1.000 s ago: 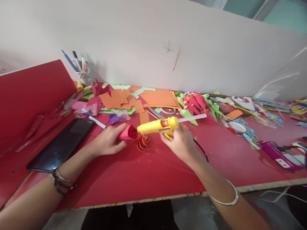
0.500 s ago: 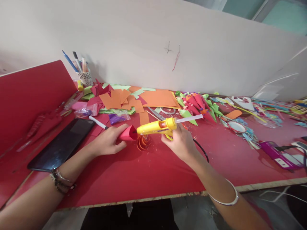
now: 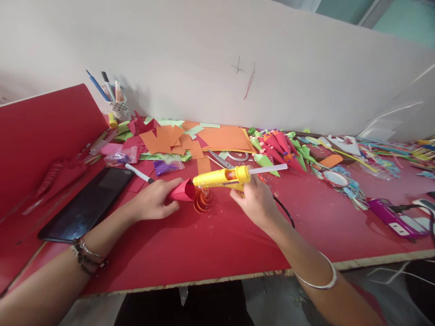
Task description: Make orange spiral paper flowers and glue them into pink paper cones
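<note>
My left hand [image 3: 154,199] is closed around a red paper cone [image 3: 183,191], its open end facing right. My right hand [image 3: 254,197] grips a yellow glue gun [image 3: 220,177], with a clear glue stick [image 3: 268,169] jutting from its back. The gun's nozzle points left, at the mouth of the cone. Just below the nozzle, curled orange paper strips [image 3: 203,200] lie on the red table [image 3: 190,253]. Behind my left hand is a white pen [image 3: 138,173].
A black phone [image 3: 86,203] lies at the left. Orange paper pieces [image 3: 222,138] and red and green cones [image 3: 280,147] line the wall. A purple power strip [image 3: 396,219] sits at the right, and a pen cup [image 3: 119,109] at the back left.
The glue gun's nozzle has shifted slightly up and left at the cone's mouth. My left hand still holds the cone in nearly the same place.
</note>
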### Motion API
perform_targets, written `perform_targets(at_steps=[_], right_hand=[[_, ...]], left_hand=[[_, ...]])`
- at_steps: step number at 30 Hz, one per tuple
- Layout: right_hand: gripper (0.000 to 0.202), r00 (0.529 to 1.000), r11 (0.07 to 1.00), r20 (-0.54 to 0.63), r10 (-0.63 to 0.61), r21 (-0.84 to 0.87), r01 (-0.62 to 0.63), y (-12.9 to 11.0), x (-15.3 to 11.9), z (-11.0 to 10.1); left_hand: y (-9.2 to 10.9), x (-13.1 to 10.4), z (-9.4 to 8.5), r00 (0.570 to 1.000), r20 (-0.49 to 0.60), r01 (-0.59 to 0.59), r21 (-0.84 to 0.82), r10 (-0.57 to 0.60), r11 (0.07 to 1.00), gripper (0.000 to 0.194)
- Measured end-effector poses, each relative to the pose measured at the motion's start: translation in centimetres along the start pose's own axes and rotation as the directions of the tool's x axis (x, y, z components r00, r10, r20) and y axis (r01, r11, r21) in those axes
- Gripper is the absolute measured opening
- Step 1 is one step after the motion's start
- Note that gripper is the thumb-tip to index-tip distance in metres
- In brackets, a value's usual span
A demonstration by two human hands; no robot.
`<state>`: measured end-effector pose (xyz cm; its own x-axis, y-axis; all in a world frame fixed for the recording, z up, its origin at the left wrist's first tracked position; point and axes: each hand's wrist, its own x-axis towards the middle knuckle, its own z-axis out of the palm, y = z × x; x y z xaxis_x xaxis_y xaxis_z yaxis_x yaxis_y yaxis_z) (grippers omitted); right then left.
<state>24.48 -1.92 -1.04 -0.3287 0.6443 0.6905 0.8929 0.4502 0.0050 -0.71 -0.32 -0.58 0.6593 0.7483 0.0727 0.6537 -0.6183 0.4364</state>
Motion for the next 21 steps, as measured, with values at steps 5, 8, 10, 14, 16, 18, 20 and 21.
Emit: perform_targets(at_steps=[5,8,10,14,16,18,20,21], right_hand=[[0.022,0.999,1.0,-0.039,-0.031,-0.005,0.031,0.08,-0.02,0.08],[0.024,0.998,0.999,-0.055,-0.028,0.018,0.029,0.05,-0.05,0.09],[0.024,0.999,0.999,-0.048,-0.009,0.04,0.011,-0.03,-0.05,0.05],[0.024,0.999,0.998,-0.024,0.04,0.055,-0.038,-0.2,-0.06,0.02],[0.023,0.998,0.996,-0.029,0.054,0.071,-0.052,-0.27,-0.1,0.09],[0.022,0.997,0.994,-0.034,0.066,0.094,-0.063,-0.35,-0.17,0.2],[0.021,0.996,0.991,-0.044,0.08,0.115,-0.074,-0.46,-0.27,0.29],[0.021,0.995,0.989,-0.055,0.084,0.124,-0.076,-0.55,-0.31,0.31]], left_hand=[[-0.02,0.01,-0.03,1.0,0.018,0.0,-0.009,0.0,1.0,0.022],[-0.06,0.0,-0.04,1.0,0.023,-0.003,-0.021,0.004,1.0,0.023],[-0.07,-0.01,-0.04,1.0,0.026,-0.006,-0.028,0.007,1.0,0.024],[-0.02,0.0,-0.05,1.0,0.019,-0.01,-0.027,0.011,1.0,0.023],[0.04,0.02,-0.04,1.0,0.013,-0.009,-0.019,0.01,1.0,0.021],[0.05,0.05,0.01,1.0,0.01,-0.011,-0.012,0.011,1.0,0.018],[0.0,0.08,0.11,1.0,0.001,-0.014,-0.001,0.014,1.0,0.015],[-0.04,0.11,0.17,1.0,-0.006,-0.015,0.008,0.015,1.0,0.014]])
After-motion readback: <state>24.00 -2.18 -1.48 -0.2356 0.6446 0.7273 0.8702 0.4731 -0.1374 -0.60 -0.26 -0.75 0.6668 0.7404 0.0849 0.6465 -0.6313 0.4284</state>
